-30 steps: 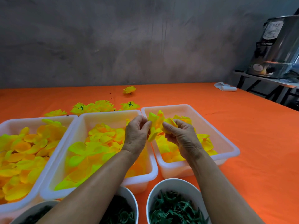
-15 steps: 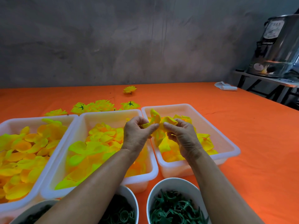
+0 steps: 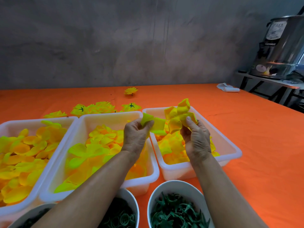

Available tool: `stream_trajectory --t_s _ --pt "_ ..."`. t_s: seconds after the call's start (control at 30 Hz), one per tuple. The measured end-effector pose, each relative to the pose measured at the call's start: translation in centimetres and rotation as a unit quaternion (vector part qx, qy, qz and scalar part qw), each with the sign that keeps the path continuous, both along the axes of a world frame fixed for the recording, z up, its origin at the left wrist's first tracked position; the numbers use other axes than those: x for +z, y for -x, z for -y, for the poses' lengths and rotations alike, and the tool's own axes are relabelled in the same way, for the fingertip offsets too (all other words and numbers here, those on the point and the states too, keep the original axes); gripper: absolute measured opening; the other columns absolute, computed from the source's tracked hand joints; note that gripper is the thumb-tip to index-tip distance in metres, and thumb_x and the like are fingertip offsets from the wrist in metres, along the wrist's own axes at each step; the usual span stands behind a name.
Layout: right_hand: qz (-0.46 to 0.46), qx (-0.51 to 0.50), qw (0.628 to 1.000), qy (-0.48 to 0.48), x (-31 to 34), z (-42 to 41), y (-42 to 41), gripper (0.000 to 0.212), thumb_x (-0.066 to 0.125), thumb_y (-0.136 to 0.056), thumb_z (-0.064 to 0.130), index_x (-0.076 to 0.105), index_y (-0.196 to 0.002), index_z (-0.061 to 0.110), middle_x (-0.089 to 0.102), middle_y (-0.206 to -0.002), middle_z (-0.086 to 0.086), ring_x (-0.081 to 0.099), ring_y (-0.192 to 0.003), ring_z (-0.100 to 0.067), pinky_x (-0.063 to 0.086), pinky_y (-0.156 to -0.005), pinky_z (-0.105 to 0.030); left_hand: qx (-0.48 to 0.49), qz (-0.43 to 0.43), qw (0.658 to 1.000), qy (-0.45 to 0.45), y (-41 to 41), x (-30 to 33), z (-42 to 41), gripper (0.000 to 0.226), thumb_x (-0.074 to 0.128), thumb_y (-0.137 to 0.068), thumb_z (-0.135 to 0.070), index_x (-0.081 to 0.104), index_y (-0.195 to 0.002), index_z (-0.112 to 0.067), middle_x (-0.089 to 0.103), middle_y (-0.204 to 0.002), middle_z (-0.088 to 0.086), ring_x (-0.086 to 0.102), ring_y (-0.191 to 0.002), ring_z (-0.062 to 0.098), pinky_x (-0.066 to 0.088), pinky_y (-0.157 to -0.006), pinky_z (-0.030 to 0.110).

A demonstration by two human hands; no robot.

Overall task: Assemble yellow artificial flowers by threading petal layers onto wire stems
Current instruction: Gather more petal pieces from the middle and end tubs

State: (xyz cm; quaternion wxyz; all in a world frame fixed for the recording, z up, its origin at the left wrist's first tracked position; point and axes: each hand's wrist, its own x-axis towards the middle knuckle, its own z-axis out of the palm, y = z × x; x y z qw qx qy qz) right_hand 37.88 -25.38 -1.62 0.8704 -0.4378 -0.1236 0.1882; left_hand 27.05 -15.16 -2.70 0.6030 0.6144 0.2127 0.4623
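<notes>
My left hand (image 3: 136, 135) pinches a single yellow petal layer (image 3: 153, 123) above the gap between the middle and right tubs. My right hand (image 3: 196, 139) grips a bunch of yellow petal layers (image 3: 179, 115), held up over the right white tub (image 3: 230, 145), which holds more small petals. The two held pieces are a little apart. No wire stem is visible in either hand. Finished yellow flowers (image 3: 98, 108) lie on the orange table behind the tubs.
A middle tub (image 3: 111, 116) and a left tub (image 3: 32, 122) hold larger yellow petals. Two white bowls (image 3: 174, 186) of dark green plastic parts stand at the near edge. A lone flower (image 3: 130, 91), a white roll (image 3: 227, 88) and a steel urn (image 3: 279, 46) lie beyond.
My hands have drawn apart: the left has peeled one petal layer off the bunch, and the right has lifted the bunch slightly higher.
</notes>
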Motion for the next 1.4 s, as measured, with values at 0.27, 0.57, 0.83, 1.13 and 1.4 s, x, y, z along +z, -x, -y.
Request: stream_trajectory --t_s 0.27,0.57,0.83,1.13,1.4 --pt "-0.001 -0.016 1.0 -0.021 0.2 0.0 0.0 0.016 0.056 -0.089 -0.001 0.059 -0.092 0.015 0.061 -0.079 -0.005 0.057 -0.067 -0.013 0.052 -0.054 -0.018 -0.101 -0.169 0.943 -0.267 0.1 -0.3 1.3 0.045 0.081 -0.07 -0.014 0.066 -0.111 -0.002 0.068 -0.105 0.011 0.062 -0.095 0.017 0.048 -0.089 0.025" --pt "0.049 -0.036 0.998 0.034 -0.6 -0.3 -0.1 0.016 0.065 -0.081 -0.003 0.059 -0.075 0.011 0.06 -0.051 0.01 0.054 -0.048 -0.002 0.046 -0.049 -0.015 0.03 -0.125 0.943 -0.306 0.2 0.3 1.3 0.02 0.075 -0.078 -0.021 0.071 -0.088 -0.004 0.062 -0.1 0.011 0.058 -0.093 0.021 0.05 -0.071 0.035" --pt "0.102 -0.071 0.991 0.048 -0.9 -0.5 0.1 0.022 0.073 -0.075 -0.002 0.056 -0.069 0.011 0.057 -0.06 0.001 0.052 -0.055 -0.009 0.047 -0.054 -0.021 -0.026 -0.143 0.929 -0.34 0.1 -0.2 1.4 0.03 0.083 -0.067 -0.018 0.071 -0.089 -0.002 0.065 -0.087 0.011 0.054 -0.064 0.019 0.046 -0.063 0.025" --pt "0.084 -0.092 0.992 -0.034 -0.8 -0.6 -0.1 0.017 0.066 -0.081 -0.003 0.063 -0.084 0.013 0.065 -0.073 0.003 0.058 -0.069 -0.011 0.053 -0.069 -0.023 -0.1 -0.17 0.902 -0.383 -0.2 -0.9 1.6 0.017 0.08 -0.071 -0.015 0.075 -0.078 0.0 0.072 -0.094 0.011 0.064 -0.088 0.019 0.047 -0.075 0.019" --pt "0.085 -0.025 0.996 -0.014 -0.7 -0.6 0.1 0.014 0.066 -0.079 -0.004 0.06 -0.077 0.009 0.06 -0.072 -0.005 0.056 -0.068 -0.014 0.049 -0.064 -0.021 -0.004 -0.165 0.89 -0.424 -0.1 -0.7 1.2 0.028 0.08 -0.07 -0.027 0.07 -0.065 -0.001 0.069 -0.07 0.011 0.058 -0.076 0.029 0.047 -0.069 0.041"
